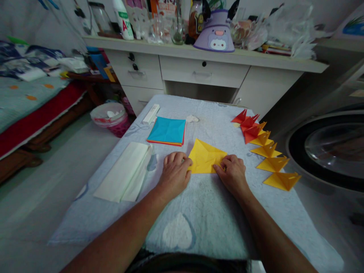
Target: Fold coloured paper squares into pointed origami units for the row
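Left hand (175,172) pressing fingertips on left corner of folded yellow paper sheet (205,156), right hand (233,173) pinching its right lower edge, sheet flat on pale blue cloth-covered table (199,212) between both hands, row of folded red and yellow paper pieces (264,149) right of right hand, blue-topped paper stack (167,131) beyond left hand.

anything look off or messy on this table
Only a small crumpled white scrap lying loose beyond the paper stack. The folded pieces sit in a neat row, and the yellow sheet looks undamaged.
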Tool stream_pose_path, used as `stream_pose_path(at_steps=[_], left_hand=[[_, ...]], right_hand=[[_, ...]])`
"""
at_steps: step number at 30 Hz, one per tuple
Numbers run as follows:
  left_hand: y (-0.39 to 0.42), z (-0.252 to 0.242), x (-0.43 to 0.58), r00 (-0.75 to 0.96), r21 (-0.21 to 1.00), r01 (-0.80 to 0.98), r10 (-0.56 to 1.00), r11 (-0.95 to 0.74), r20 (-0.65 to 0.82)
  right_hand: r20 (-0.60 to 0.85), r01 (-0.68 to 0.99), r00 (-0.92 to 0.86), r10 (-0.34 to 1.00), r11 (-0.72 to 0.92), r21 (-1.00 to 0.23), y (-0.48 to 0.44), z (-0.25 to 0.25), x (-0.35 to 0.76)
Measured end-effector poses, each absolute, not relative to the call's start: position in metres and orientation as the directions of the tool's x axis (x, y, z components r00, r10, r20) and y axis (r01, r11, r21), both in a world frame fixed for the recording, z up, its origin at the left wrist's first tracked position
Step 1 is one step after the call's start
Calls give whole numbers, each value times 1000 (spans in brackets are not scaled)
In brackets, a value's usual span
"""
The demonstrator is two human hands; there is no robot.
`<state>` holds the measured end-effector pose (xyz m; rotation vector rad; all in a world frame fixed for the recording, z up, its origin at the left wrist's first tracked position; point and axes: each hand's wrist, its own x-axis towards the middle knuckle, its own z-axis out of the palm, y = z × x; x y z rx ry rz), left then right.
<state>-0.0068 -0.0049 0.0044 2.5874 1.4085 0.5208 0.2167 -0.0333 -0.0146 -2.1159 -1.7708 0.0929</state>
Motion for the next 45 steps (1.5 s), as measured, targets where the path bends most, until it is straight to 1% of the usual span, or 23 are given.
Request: stream_pose_path(at_steps=[2,3,6,9,15,19,21,23,25,27,29,32,36,40,45], left_hand=[[-8,4,-3,563,254,740,780,-623,272],[-9,4,-1,611,236,707,744,-667,271],[-14,4,5,752,206,597,630,-776,195],[-18,2,10,802,192,553,580,-811,142],[-31,-5,18,779,169,584,607,-794,155],[-39,-4,21,751,168,620,642,-766,156],[-41,-3,22,742,169,631,653,-757,153],[-41,-2,22,739,170,636,657,-753,148],[-41,-2,23,739,170,636,658,-752,146],[-40,-2,23,741,172,633,655,-755,150],[-40,-2,24,741,173,632,654,-756,153],[-41,-2,24,734,170,638,660,-751,160],[-44,-3,25,712,159,664,683,-731,164],[-48,-3,22,697,100,694,701,-713,152],[-52,0,8,670,49,733,732,-678,124]], right_hand=[[198,939,203,959,-133,-318,-33,-15,216],[203,940,202,958,-131,-314,-33,-15,216],[221,946,196,955,-125,-300,-33,-17,216],[248,950,188,950,-112,-291,-33,-18,216],[260,949,186,947,-105,-298,-33,-20,216],[244,945,215,946,-139,-297,-34,-20,215],[270,945,225,936,-143,-293,-35,-19,214],[311,952,190,931,-97,-289,-37,-18,213],[313,958,110,943,-17,-286,-38,-16,211],[264,956,31,964,49,-291,-39,-14,208],[216,952,-5,976,71,-297,-39,-13,206],[209,960,18,978,41,-276,-39,-14,201],[266,977,66,962,-8,-213,-40,-14,192],[294,986,85,952,-38,-160,-42,-13,185],[275,989,106,956,-71,-132,-43,-11,181]])
